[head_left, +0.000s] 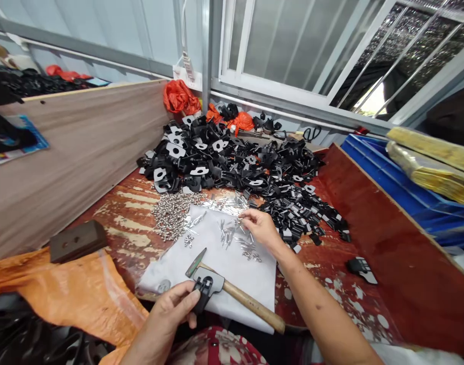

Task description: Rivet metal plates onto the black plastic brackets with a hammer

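Near the front edge, my left hand (pixel 176 306) pinches a black clip part (pixel 204 293) with a grey plate on it. Beside and partly behind that part lies a hammer (pixel 250 304) with a wooden handle, on a white cloth (pixel 171 268). My right hand (pixel 259 225) reaches over the cloth's back part, thumb and fingers pressed together at small metal pins (pixel 227 233); whatever they hold is too small to make out. Small metal fittings (pixel 250 252) lie just below that hand.
Behind the cloth are a big heap of black parts (pixel 232 162) and a pile of metal fittings (pixel 171 215). A brown block (pixel 78 241) sits left, near an orange sheet (pixel 75 284). Wooden boards flank both sides; a blue crate (pixel 406 182) stands right.
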{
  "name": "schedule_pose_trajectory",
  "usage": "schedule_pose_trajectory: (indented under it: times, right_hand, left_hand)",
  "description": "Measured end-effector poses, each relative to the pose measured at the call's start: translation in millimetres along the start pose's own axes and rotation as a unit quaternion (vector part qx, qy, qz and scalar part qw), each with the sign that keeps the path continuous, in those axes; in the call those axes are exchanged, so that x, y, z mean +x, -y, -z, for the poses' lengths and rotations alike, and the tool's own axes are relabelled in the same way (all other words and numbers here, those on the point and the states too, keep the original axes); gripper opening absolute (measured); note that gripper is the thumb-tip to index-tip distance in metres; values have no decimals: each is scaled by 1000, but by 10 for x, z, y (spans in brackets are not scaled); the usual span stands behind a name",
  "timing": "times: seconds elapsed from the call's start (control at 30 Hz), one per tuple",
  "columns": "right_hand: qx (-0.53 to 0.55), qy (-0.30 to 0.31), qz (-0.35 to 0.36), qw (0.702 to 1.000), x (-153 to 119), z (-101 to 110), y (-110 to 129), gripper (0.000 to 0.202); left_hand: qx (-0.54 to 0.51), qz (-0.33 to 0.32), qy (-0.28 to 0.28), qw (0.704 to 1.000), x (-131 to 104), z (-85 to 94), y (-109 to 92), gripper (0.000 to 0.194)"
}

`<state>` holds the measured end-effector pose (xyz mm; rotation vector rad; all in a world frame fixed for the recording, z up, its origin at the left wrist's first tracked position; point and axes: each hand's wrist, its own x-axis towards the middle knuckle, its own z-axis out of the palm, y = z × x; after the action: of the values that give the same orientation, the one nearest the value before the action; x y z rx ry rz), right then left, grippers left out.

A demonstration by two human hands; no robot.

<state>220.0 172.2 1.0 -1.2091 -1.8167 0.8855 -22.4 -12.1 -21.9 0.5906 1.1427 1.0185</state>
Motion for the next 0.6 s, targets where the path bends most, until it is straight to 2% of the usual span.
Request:
schedule_pose_trajectory:
  times: [0.13, 0.33, 0.47, 0.6]
  right_hand:
    - [57, -25, -35, 997, -79, 99, -23, 20]
    - [111, -23, -37, 993, -96, 121, 120, 32]
    - [56, -23, -33, 998, -97, 126, 79, 27]
    - [-46, -26, -28, 998, -177, 251, -54, 15]
  left_hand:
    - [-13, 7, -14, 1000, -31, -42, -24, 40]
    - [-29, 14, -38, 999, -90, -126, -109, 41]
    - [-30, 9, -46, 998, -105, -149, -121, 42]
    - [-32, 15, -42, 998, -101, -137, -115, 41]
